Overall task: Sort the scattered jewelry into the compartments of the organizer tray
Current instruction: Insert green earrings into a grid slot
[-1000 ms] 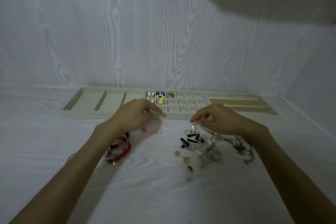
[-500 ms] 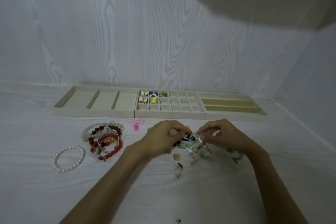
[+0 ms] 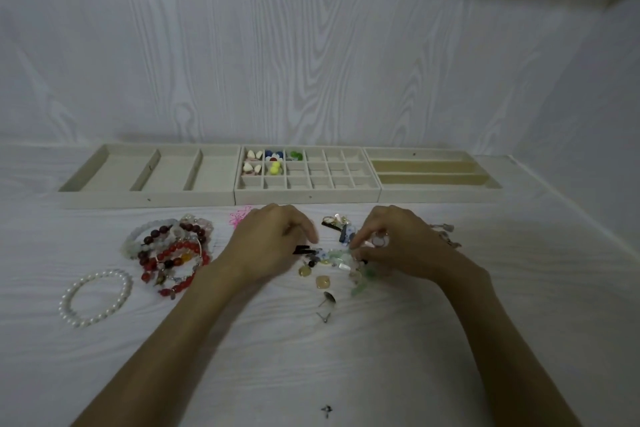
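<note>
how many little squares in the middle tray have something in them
5, all at its left end: three along the back row, two in the row below. None look hidden.

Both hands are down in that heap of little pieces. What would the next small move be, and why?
Probably lift one small piece out of the pile and carry it to a bare cell of the middle tray. The right hand seems to pinch something there, the left hand hovers close, and only five cells hold pieces.

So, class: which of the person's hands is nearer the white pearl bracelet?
Left. The left hand is to the right of the pearl bracelet, past the beaded bracelets; the right hand lies farther right, over the small pieces.
</note>
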### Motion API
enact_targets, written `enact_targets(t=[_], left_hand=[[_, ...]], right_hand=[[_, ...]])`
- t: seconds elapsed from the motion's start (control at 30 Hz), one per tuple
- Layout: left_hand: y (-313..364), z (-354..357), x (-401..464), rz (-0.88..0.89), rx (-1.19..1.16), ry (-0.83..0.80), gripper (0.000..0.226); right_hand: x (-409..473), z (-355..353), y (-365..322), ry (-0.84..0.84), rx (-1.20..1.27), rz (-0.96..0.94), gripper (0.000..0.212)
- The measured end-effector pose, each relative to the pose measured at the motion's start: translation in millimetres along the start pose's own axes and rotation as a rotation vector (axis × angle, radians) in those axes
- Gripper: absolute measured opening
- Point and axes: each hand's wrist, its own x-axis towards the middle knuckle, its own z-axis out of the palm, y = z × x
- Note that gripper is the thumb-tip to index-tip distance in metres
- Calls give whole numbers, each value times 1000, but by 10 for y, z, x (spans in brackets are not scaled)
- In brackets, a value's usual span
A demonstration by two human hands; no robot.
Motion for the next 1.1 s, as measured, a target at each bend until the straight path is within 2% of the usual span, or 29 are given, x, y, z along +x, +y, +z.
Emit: enact_targets(t=[0.07,0.17,0.3,0.4,0.53,0.73,0.9,1.0,1.1], left_hand=[[21,9,-7,-11,-14,14,39],[109,1,-17,7,-173,-49,38],[308,-6,-61,39,-391,-154,25],[364,-60,-59,101,-434,-112,24],[367,-218,25,107,-521,-43,23],[324,-700,347,30,-516,140,19],[198,-959,739,-35,-489,329,10],[8,-942,950,-88,-393,333,5],[-168,-858,1116,-127,-215,215,6]], right_hand=[[3,11,-12,-22,26,7,11],[-17,-21,-39,-23,110,-3,10],[-64,-131,-82,63,395,-11,12],[-52,-160,-112,110,582,19,12],[28,-264,-244,139,687,68,13],[470,-569,-476,241,702,54,17],[1036,-551,-600,371,699,19,14],[1252,-471,-527,397,677,53,14],[1380,-396,-406,300,583,112,15]])
